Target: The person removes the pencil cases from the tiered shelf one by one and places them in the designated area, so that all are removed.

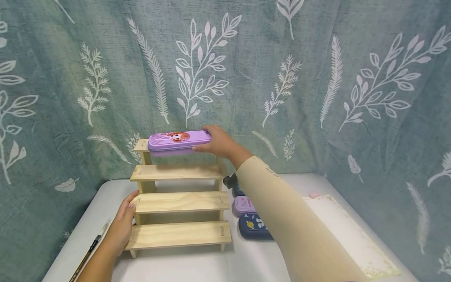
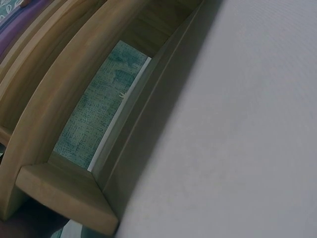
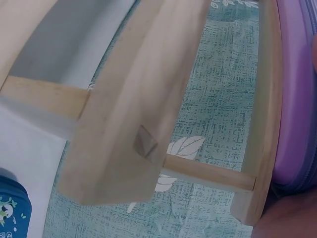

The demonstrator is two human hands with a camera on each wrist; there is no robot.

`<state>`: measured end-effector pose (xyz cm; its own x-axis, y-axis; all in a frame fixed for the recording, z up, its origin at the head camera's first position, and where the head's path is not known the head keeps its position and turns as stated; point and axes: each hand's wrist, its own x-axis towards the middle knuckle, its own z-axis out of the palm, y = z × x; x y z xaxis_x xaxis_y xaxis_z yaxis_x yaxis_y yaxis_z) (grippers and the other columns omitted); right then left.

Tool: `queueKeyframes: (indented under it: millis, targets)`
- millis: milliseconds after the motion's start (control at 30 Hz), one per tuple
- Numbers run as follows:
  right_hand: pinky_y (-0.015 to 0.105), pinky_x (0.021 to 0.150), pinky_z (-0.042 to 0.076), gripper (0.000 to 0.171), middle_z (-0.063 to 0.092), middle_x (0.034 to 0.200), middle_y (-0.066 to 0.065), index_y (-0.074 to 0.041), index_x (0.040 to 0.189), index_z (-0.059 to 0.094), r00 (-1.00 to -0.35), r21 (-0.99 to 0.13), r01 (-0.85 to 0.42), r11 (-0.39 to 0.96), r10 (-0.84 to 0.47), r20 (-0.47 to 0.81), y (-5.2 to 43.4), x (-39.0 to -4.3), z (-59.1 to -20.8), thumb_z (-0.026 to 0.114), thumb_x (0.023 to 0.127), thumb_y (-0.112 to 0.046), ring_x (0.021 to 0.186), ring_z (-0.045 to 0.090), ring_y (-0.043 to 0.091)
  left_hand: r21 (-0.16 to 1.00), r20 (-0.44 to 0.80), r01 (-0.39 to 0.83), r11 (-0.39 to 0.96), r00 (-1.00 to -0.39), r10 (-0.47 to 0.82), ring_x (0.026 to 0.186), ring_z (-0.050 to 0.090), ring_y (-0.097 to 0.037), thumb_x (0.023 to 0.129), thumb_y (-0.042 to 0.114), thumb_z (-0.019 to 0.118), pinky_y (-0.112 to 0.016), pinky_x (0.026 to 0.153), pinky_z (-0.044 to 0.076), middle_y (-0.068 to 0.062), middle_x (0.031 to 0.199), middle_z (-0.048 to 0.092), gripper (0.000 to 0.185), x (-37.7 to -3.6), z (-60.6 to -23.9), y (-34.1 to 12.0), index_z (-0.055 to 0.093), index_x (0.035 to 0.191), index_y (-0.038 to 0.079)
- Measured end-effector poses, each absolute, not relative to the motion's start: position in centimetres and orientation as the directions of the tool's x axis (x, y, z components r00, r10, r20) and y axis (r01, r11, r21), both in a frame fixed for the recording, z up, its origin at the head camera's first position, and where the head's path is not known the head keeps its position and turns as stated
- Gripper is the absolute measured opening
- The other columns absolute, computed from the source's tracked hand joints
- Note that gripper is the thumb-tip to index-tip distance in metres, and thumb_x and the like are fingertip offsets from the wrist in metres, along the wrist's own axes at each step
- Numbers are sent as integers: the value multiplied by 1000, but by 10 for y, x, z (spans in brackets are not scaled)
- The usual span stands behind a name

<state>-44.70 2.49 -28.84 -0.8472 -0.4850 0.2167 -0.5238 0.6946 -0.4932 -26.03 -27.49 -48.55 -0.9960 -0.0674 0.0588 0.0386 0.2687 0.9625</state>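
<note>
Purple pencil case (image 1: 179, 142) lies flat along the top step of the wooden stepped display stand (image 1: 179, 201), with its long side parallel to the step and its right end pinched in the fingers (image 1: 202, 148) of the right hand (image 1: 217, 141). The top step looks narrow, and the case seems about as deep as the board beneath it, so the likeliest slip is the case overhanging the front lip and sliding down onto the step below once the grip eases; a push too far back could tip it off the rear against the leaf-print cloth. The left hand (image 1: 124, 221) rests with relaxed, nearly straight fingers against the stand's left side near the two lower steps, holding nothing. If that steadying touch presses sideways the light stand may skid on the smooth white desk (image 1: 197, 270). Left of that hand a pen (image 1: 94, 244) lies close to the desk's left edge, where a sweep of the forearm could knock it off. Right of the stand, a pink pencil case (image 1: 244, 205) and a navy pencil case (image 1: 253, 226) sit just beside its legs, with another dark case behind them, leaving little room there. Open room lies in front of the stand toward the near edge.
</note>
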Motion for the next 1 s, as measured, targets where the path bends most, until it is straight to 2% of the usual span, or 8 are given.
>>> queueKeyframes:
  millis: [367, 500, 733, 1000]
  targets:
    - [42, 109, 47, 86, 56, 141, 8, -9, 150, 51, -862, -532, -499, 684, -456, 223, 26, -443, -291, 86, 84, -52, 123, 55, 22, 965, 46, 22, 262, -995, -84, 161, 7, -45, 115, 44, 17, -73, 124, 7, -17, 175, 10, 55, -260, -486, -274, 14, 169, 31]
    - [40, 106, 49, 81, 57, 135, 6, -9, 146, 54, -863, -528, -499, 687, -449, 231, 27, -444, -293, 87, 84, -50, 118, 56, 21, 968, 45, 25, 250, -996, -73, 161, 7, -45, 114, 47, 17, -73, 124, 6, -16, 176, 10, 57, -260, -484, -273, 13, 169, 32]
    - [40, 106, 49, 81, 59, 134, 7, -8, 144, 55, -862, -524, -502, 688, -446, 241, 30, -442, -293, 88, 83, -49, 117, 57, 21, 968, 42, 24, 248, -997, -65, 161, 7, -45, 113, 50, 17, -74, 123, 7, -15, 176, 9, 59, -262, -484, -273, 12, 169, 32]
    - [38, 100, 51, 73, 63, 123, 3, -9, 134, 62, -857, -518, -513, 685, -439, 268, 36, -434, -294, 91, 80, -48, 110, 58, 20, 971, 55, 40, 235, -997, -60, 160, 7, -46, 114, 49, 17, -74, 123, 7, -17, 175, 10, 59, -260, -484, -272, 12, 169, 29]
